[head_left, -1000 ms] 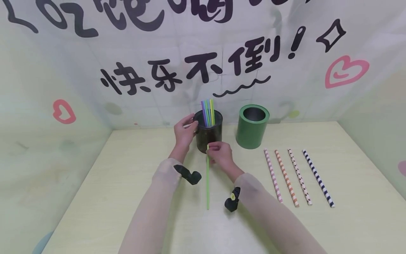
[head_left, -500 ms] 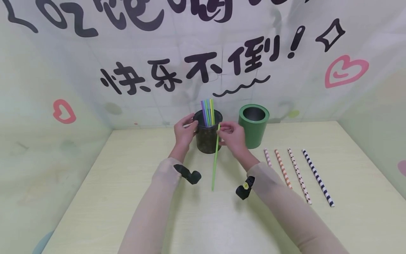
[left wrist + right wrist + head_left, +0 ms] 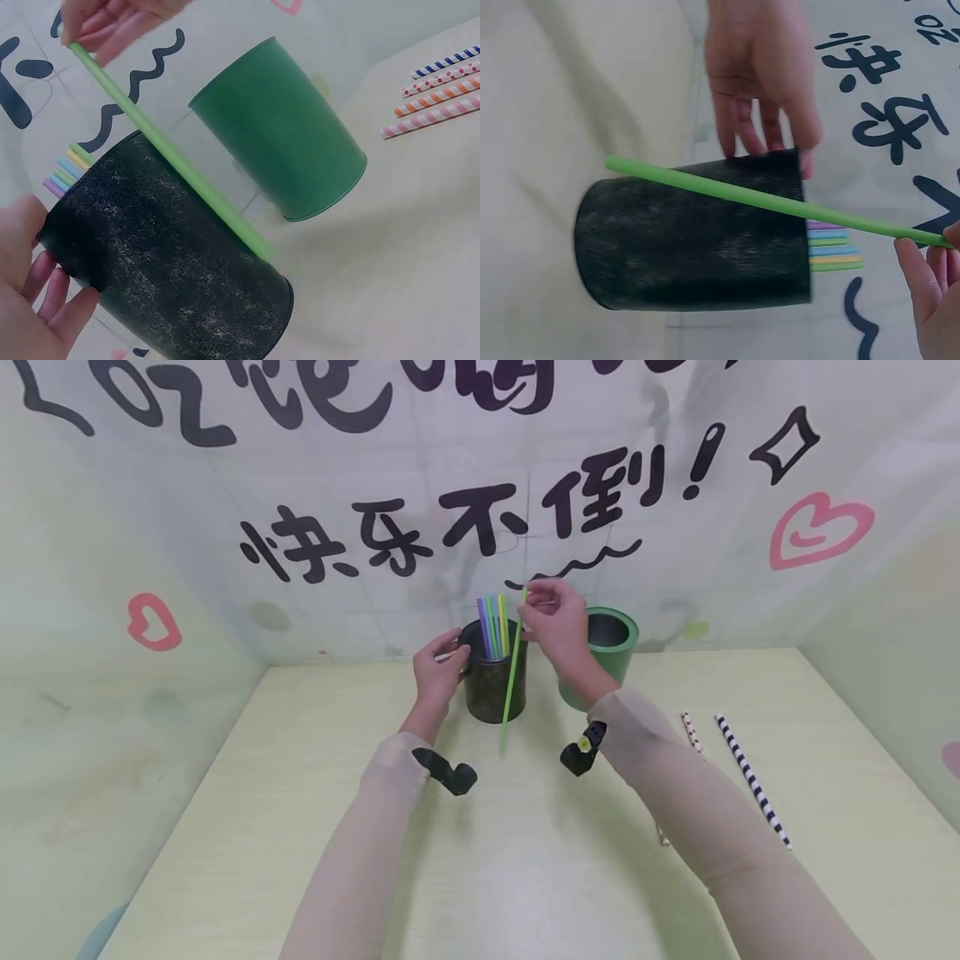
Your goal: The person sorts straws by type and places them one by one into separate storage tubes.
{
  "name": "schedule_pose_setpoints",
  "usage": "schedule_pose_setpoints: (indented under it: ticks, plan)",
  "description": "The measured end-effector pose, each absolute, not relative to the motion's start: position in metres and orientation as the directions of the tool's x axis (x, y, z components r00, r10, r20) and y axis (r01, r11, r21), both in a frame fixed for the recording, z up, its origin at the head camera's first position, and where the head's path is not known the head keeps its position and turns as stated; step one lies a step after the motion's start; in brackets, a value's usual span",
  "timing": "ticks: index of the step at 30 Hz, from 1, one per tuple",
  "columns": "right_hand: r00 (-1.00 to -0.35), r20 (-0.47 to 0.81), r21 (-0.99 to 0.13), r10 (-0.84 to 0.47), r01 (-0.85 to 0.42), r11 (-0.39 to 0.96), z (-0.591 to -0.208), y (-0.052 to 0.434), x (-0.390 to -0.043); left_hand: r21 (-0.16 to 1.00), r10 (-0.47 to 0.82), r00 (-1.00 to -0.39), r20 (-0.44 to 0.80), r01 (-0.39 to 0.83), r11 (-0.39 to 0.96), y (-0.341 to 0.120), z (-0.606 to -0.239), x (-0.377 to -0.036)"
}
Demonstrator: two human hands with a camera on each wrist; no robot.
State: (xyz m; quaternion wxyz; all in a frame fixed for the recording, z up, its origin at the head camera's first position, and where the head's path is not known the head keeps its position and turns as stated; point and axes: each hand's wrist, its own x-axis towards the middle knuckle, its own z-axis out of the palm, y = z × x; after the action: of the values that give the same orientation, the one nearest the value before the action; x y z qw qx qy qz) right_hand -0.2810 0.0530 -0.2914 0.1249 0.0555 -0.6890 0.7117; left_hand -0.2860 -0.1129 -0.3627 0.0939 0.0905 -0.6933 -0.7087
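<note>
We are pinching the top end of a green straw [image 3: 512,668] between the fingertips of our right hand [image 3: 553,618], just above centre of the head view. The straw is hanging nearly upright, slightly slanted, in front of the black cup [image 3: 491,681], with its lower end off the table [image 3: 225,827].

Our left hand [image 3: 437,672] is resting against the left side of the black cup, fingers loosely curved round its wall and rim (the left wrist view shows the fingertips lying on the cup's side).

Inside the black cup, a bundle of coloured straws [image 3: 492,625] is standing upright: purple, blue, green and yellow, poking above the rim.

The green cup [image 3: 611,647] is standing just right of the black one, partly hidden behind our right hand and forearm.

On the table at the right of the frame, a navy striped straw [image 3: 750,779] is lying flat, with a dotted straw [image 3: 692,732] beside it, mostly hidden by our right sleeve. The left wrist view is showing four patterned straws [image 3: 435,94] side by side at its upper right.
</note>
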Motion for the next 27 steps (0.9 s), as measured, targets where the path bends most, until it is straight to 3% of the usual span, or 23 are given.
schedule_pose_setpoints:
  ticks: [13, 21, 27]
  plan:
    - [-0.898, 0.416, -0.909, 0.143, -0.417, 0.028, -0.233, 0.055, -0.297, 1.000, -0.254, -0.967, 0.000, 0.008, -0.030, -0.115, -0.363, -0.287]
    - [-0.893, 0.422, -0.900, 0.158, -0.434, -0.043, -0.214, 0.058, -0.300, 1.000, -0.254, -0.967, -0.005, 0.002, -0.030, -0.114, -0.364, -0.288]
    - [-0.906, 0.391, -0.917, 0.159, -0.398, -0.015, -0.215, 0.059, -0.310, 1.000, -0.254, -0.967, 0.003, 0.009, -0.020, -0.114, -0.364, -0.288]
